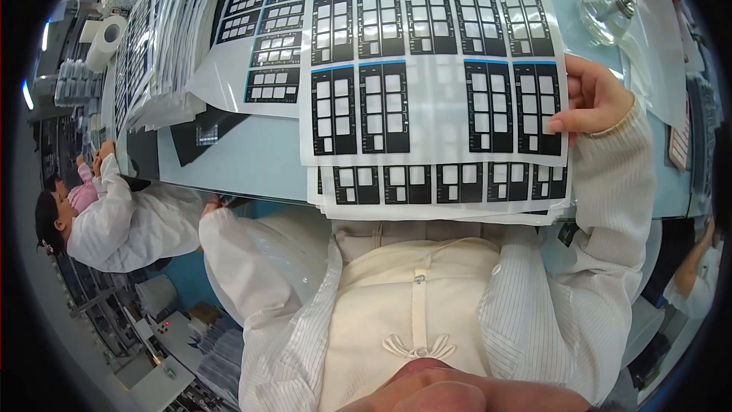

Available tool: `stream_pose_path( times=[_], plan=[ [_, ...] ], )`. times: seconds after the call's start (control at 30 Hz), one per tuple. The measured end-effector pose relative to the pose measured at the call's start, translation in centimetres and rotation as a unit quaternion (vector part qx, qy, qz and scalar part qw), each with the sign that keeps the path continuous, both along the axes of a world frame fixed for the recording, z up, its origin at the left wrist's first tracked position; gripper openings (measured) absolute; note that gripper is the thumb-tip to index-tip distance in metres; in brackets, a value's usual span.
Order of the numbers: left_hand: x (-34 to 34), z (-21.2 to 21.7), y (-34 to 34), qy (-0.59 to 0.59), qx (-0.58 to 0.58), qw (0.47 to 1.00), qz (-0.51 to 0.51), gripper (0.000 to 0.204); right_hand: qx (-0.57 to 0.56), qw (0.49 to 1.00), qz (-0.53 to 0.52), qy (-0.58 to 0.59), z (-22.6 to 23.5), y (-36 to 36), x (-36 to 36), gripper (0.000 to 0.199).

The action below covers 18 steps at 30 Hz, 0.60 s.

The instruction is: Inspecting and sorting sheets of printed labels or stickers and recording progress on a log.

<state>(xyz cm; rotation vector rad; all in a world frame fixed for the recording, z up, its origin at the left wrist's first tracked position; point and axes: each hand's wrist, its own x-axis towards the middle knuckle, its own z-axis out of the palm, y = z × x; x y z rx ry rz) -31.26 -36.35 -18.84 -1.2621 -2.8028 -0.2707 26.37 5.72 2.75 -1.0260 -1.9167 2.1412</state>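
Observation:
My right hand [591,98] grips the right edge of a translucent sheet of black labels [432,111], thumb on top and fingers behind. The labels have white windows and blue top strips, and stand in two rows. In the lower row, one place in the middle holds no black label. Beneath the held sheet, a stack of like sheets [427,212] lies at the table's front edge. My left hand [213,204] is low by the table edge at the left, well apart from the sheets. Its fingers are mostly hidden.
Another label sheet [272,57] lies at the back left, beside a tall stack of sheets [164,46]. A white roll [107,43] stands farther left. A clear glass bottle [608,14] is at the back right. A co-worker in white [114,221] sits at the left.

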Motion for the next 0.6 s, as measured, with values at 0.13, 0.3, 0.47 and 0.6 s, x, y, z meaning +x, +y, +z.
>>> stream_pose_path(
  times=[0.13,0.3,0.47,0.6],
  plan=[
    [-0.4,-1.7,0.6,-0.004,0.053,0.999,-0.001,0.02,-0.001,1.0,-0.009,-0.016,0.3,-0.3,-0.5,0.061],
    [4.4,-1.2,6.1,-0.004,0.139,0.99,-0.008,0.021,-0.026,0.999,-0.031,-0.025,0.5,-0.4,-0.8,0.061],
    [3.4,0.8,12.8,0.0,0.223,0.975,-0.014,0.021,-0.054,0.997,-0.046,0.005,0.7,0.1,-0.9,0.06],
    [1.7,2.3,22.4,-0.001,0.295,0.955,-0.02,0.021,-0.08,0.995,-0.058,-0.004,1.4,0.6,-1.4,0.058]
  ],
)
